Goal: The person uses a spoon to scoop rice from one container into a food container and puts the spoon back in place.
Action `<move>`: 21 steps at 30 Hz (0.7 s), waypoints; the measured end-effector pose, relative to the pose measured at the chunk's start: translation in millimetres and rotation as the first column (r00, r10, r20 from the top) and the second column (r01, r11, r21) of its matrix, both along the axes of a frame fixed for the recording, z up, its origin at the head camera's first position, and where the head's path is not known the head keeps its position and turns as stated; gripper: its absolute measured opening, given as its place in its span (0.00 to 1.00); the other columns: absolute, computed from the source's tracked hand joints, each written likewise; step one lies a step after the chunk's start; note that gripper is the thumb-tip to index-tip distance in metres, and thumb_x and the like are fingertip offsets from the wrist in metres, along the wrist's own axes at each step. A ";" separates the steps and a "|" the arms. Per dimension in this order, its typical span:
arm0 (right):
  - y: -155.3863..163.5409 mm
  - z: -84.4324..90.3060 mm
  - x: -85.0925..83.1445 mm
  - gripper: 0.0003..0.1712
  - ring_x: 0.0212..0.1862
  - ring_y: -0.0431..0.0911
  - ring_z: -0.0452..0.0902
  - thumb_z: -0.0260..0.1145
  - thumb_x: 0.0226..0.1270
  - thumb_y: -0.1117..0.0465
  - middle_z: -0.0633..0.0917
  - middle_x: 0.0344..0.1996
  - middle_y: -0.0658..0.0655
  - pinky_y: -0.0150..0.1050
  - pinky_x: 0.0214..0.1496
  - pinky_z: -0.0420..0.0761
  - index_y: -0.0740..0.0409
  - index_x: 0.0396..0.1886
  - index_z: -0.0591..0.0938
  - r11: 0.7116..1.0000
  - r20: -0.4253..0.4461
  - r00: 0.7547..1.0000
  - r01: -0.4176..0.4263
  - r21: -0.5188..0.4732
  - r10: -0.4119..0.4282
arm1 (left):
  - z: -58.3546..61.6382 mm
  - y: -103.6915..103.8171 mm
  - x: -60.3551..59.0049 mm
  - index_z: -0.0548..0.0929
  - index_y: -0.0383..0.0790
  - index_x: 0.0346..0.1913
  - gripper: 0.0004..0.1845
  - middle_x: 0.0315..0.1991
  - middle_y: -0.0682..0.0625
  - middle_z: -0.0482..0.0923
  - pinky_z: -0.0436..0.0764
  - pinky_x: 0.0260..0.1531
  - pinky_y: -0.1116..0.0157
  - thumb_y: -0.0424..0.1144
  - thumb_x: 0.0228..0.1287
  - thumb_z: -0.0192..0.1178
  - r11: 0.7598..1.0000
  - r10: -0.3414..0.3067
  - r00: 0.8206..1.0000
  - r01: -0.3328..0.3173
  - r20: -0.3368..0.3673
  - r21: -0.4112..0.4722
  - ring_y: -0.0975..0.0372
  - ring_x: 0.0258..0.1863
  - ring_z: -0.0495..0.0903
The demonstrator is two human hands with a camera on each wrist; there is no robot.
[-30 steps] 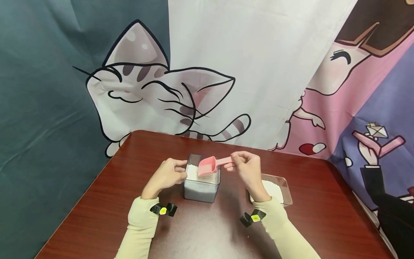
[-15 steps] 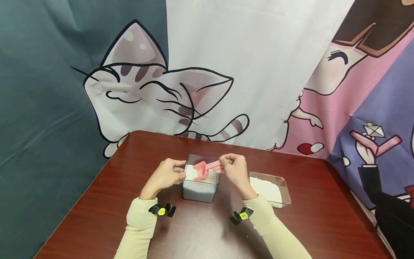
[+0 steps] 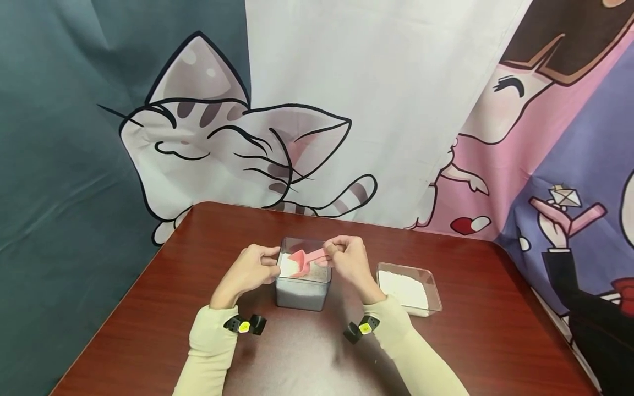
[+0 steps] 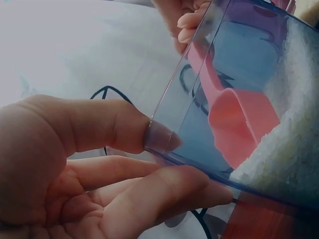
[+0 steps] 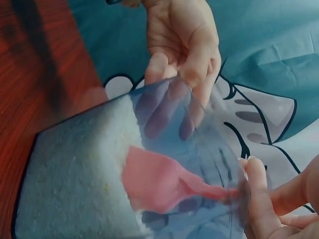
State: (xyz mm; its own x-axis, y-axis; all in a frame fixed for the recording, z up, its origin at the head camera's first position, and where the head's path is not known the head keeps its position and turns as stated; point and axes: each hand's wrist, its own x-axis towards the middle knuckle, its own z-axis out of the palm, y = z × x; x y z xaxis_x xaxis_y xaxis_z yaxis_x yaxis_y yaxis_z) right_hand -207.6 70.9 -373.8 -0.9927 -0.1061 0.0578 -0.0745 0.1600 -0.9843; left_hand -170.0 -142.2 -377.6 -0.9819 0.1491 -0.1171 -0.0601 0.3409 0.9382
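A clear plastic container (image 3: 301, 300) stands in the middle, well filled with white rice-like grains (image 4: 294, 159). My left hand (image 3: 252, 270) pinches its left wall, thumb over the rim and fingers along the outside. Between the thumb and fingers of my right hand (image 3: 346, 261) is the handle of a pink scoop (image 3: 300, 263). The scoop's bowl dips inside the container, its front edge in the grains, as both wrist views show. Through the clear wall, the right wrist view shows my left fingertips (image 5: 157, 119).
Right of the container, a shallow clear tray (image 3: 435, 291) holds more white grains (image 3: 403, 289). Both stand on a reddish-brown wooden table (image 3: 223, 225). Behind the table's far edge hangs a cloth printed with a cartoon cat (image 3: 198, 126).
My right hand has moved left and brought the scoop from above the container down into the grains, its bowl tipping. My left hand keeps its hold on the container.
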 end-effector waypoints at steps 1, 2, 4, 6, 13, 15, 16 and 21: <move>-1.2 0.5 0.4 0.08 0.21 0.48 0.82 0.57 0.61 0.72 0.83 0.21 0.65 0.40 0.28 0.81 0.76 0.31 0.80 1.000 0.003 1.000 -0.011 0.003 0.011 | -0.2 0.0 -0.1 0.70 0.28 0.60 0.29 0.49 0.33 0.77 0.81 0.34 0.60 0.26 0.51 0.58 1.000 0.003 1.000 -0.003 -0.002 0.002 0.54 0.38 0.82; -2.2 0.9 0.9 0.08 0.21 0.48 0.82 0.57 0.61 0.72 0.83 0.21 0.64 0.40 0.28 0.81 0.76 0.31 0.80 1.000 0.005 1.000 -0.016 0.008 0.016 | -0.5 0.0 -0.4 0.70 0.28 0.60 0.29 0.49 0.33 0.77 0.81 0.34 0.60 0.25 0.51 0.58 1.000 0.004 1.000 -0.004 -0.004 0.004 0.54 0.38 0.82; -3.5 1.0 1.4 0.08 0.21 0.48 0.83 0.57 0.60 0.72 0.83 0.20 0.64 0.40 0.29 0.81 0.77 0.32 0.79 1.000 0.018 1.000 -0.024 -0.008 0.024 | -1.2 0.6 -1.0 0.70 0.28 0.60 0.29 0.48 0.33 0.77 0.81 0.33 0.60 0.25 0.51 0.58 1.000 0.002 1.000 -0.002 -0.011 0.007 0.54 0.38 0.82; -3.7 0.3 1.3 0.09 0.21 0.48 0.83 0.57 0.60 0.72 0.83 0.20 0.65 0.40 0.28 0.81 0.78 0.32 0.79 0.999 0.029 0.999 -0.019 -0.038 0.020 | -2.2 1.1 -1.7 0.69 0.27 0.60 0.29 0.48 0.32 0.77 0.81 0.33 0.60 0.25 0.50 0.57 1.000 -0.005 1.000 0.005 -0.020 0.010 0.53 0.37 0.82; -0.9 -4.0 5.3 0.11 0.22 0.50 0.83 0.57 0.60 0.73 0.82 0.21 0.67 0.41 0.29 0.81 0.83 0.36 0.77 0.989 0.040 0.999 0.031 -0.147 -0.026 | -0.8 3.9 0.3 0.70 0.28 0.60 0.30 0.46 0.33 0.79 0.81 0.33 0.61 0.25 0.48 0.57 1.000 0.011 1.000 -0.011 -0.005 0.015 0.56 0.33 0.83; 1.5 -5.2 6.5 0.11 0.22 0.51 0.82 0.57 0.61 0.74 0.82 0.21 0.67 0.43 0.30 0.81 0.84 0.36 0.76 0.978 0.056 0.997 0.062 -0.199 -0.051 | 0.0 5.0 0.8 0.70 0.28 0.60 0.30 0.45 0.34 0.79 0.81 0.33 0.60 0.25 0.49 0.57 1.000 0.000 1.000 0.000 -0.007 0.012 0.55 0.34 0.83; 3.1 -5.7 7.0 0.11 0.22 0.51 0.82 0.57 0.61 0.74 0.82 0.21 0.67 0.43 0.30 0.81 0.84 0.37 0.76 0.972 0.067 0.996 0.078 -0.223 -0.064 | 0.0 5.2 0.8 0.70 0.28 0.60 0.30 0.45 0.34 0.79 0.81 0.33 0.60 0.25 0.49 0.57 1.000 -0.002 1.000 0.002 -0.006 0.010 0.56 0.33 0.82; 10.7 -6.6 7.3 0.11 0.22 0.50 0.82 0.57 0.60 0.74 0.82 0.20 0.63 0.44 0.31 0.81 0.83 0.37 0.76 0.944 0.128 0.989 0.113 -0.311 -0.076 | -2.3 1.1 0.3 0.71 0.30 0.60 0.30 0.44 0.36 0.80 0.81 0.33 0.61 0.26 0.49 0.59 1.000 0.019 1.000 -0.019 0.000 0.009 0.59 0.33 0.82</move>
